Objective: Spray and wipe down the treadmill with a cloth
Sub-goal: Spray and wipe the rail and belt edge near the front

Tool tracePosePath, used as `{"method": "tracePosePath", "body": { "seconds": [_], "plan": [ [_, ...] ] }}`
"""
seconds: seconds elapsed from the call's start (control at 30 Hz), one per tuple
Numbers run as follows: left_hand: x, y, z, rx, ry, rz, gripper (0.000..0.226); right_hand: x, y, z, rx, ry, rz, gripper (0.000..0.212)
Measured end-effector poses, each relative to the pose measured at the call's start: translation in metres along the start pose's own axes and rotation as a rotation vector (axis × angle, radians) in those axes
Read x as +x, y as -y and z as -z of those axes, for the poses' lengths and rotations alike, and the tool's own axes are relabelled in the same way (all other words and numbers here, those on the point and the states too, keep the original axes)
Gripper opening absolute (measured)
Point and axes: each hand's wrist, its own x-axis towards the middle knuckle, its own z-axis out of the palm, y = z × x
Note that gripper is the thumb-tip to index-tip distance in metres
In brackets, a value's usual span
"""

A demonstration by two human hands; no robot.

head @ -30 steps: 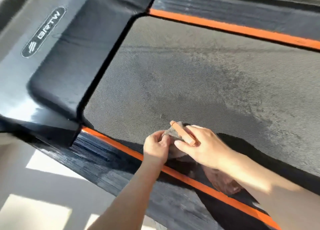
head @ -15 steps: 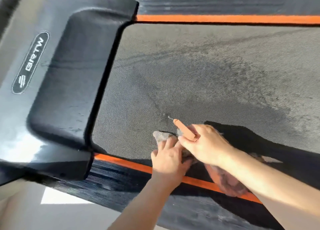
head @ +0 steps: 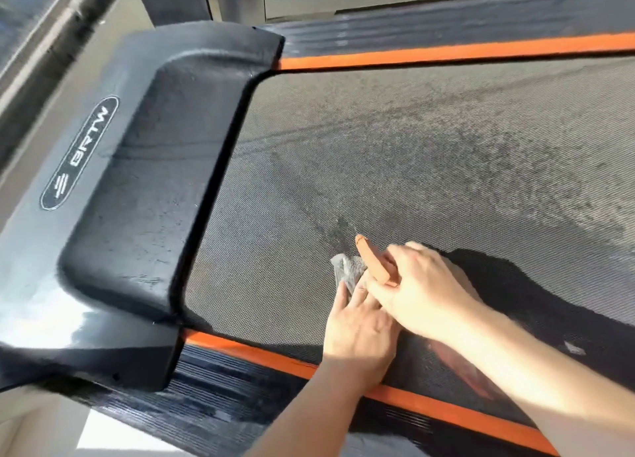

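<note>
Treadmill (head: 213,89) fills nearly the whole view, running from the lower left to the upper right. Its grey woven belt (head: 429,168) lies between two orange stripes, one along the near edge (head: 446,406) and one along the far edge (head: 446,53). At the left end sits the glossy black motor cover (head: 147,181), which carries an oval badge (head: 79,154) lettered BRTW. A ribbed black side rail (head: 223,401) runs outside the near stripe, and pale sunlit floor (head: 113,436) shows beyond it at the bottom left.

A small grey cloth (head: 345,271) lies on the belt near the near stripe, a little way from the motor cover. The left hand (head: 360,333) rests on the cloth with its fingers laid straight and flat, pressing it against the belt. Only the cloth's far corner shows past the fingertips. Dark damp streaks (head: 338,236) mark the belt just beyond that corner.

The right hand (head: 422,291) crosses over the left fingers, curled around a spray bottle (head: 372,266). The bottle's orange head sticks out past the knuckles, pointing away and to the left, above the cloth. A reddish translucent body shows dimly in the shade under the right forearm. Both forearms are bare and brightly sunlit, and their dark shadow falls across the belt to the right of the hands.
</note>
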Motion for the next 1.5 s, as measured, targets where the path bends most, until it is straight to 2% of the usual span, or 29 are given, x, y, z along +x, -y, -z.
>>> {"method": "tracePosePath", "body": {
  "seconds": [0.07, 0.23, 0.3, 0.4, 0.5, 0.6, 0.67, 0.73, 0.83, 0.93, 1.0, 1.07, 1.13, 1.23, 1.3, 1.4, 1.5],
  "plan": [
    [0.010, 0.029, -0.003, -0.012, -0.088, 0.065, 0.064, 0.007, 0.004, -0.010, -0.084, -0.046, -0.016, 0.032],
    [0.013, 0.145, 0.014, -0.041, -0.132, 0.505, 0.061, 0.018, 0.025, -0.034, -0.152, 0.023, -0.035, 0.035],
    [0.005, 0.167, 0.021, -0.078, -0.111, 0.549, 0.062, 0.021, 0.035, -0.041, -0.146, 0.041, -0.036, 0.035],
    [-0.003, 0.133, 0.016, -0.093, -0.096, 0.427, 0.063, 0.024, 0.046, -0.042, -0.121, -0.026, -0.049, 0.036],
    [-0.012, 0.062, 0.005, -0.027, 0.030, 0.074, 0.060, 0.027, 0.051, -0.043, -0.085, -0.065, -0.063, 0.032],
    [-0.005, 0.029, 0.005, 0.108, 0.190, -0.141, 0.048, 0.035, 0.049, -0.042, -0.011, 0.076, -0.071, 0.028],
    [0.003, 0.044, 0.008, 0.155, 0.122, -0.194, 0.051, 0.037, 0.046, -0.041, 0.037, 0.114, -0.081, 0.024],
    [0.009, 0.073, 0.018, 0.126, 0.085, -0.148, 0.058, 0.040, 0.046, -0.039, 0.008, 0.057, -0.060, 0.024],
    [0.028, 0.135, 0.031, 0.076, 0.014, 0.031, 0.060, 0.049, 0.050, -0.036, -0.061, -0.043, -0.061, 0.034],
    [0.064, 0.185, 0.043, 0.030, -0.066, 0.329, 0.060, 0.067, 0.047, -0.029, -0.014, -0.005, -0.159, 0.035],
    [0.077, 0.187, 0.045, -0.033, -0.078, 0.442, 0.063, 0.077, 0.048, -0.023, 0.057, 0.023, -0.215, 0.034],
    [0.078, 0.162, 0.036, -0.026, -0.092, 0.393, 0.064, 0.092, 0.048, -0.019, 0.188, 0.031, -0.242, 0.030],
    [0.060, 0.120, 0.023, 0.040, -0.071, 0.184, 0.064, 0.104, 0.053, -0.020, 0.279, 0.040, -0.232, 0.026],
    [0.036, 0.080, 0.012, 0.150, 0.069, -0.134, 0.062, 0.111, 0.054, -0.026, 0.164, 0.078, -0.213, 0.029],
    [0.043, 0.094, 0.014, 0.159, 0.098, -0.214, 0.060, 0.109, 0.049, -0.029, 0.102, 0.074, -0.244, 0.041],
    [0.065, 0.144, 0.026, 0.106, -0.005, -0.069, 0.062, 0.109, 0.034, -0.022, 0.204, -0.006, -0.326, 0.044],
    [0.094, 0.192, 0.039, 0.036, -0.077, 0.255, 0.063, 0.110, 0.029, -0.012, 0.621, 0.046, -0.374, 0.050]
  ]
}}
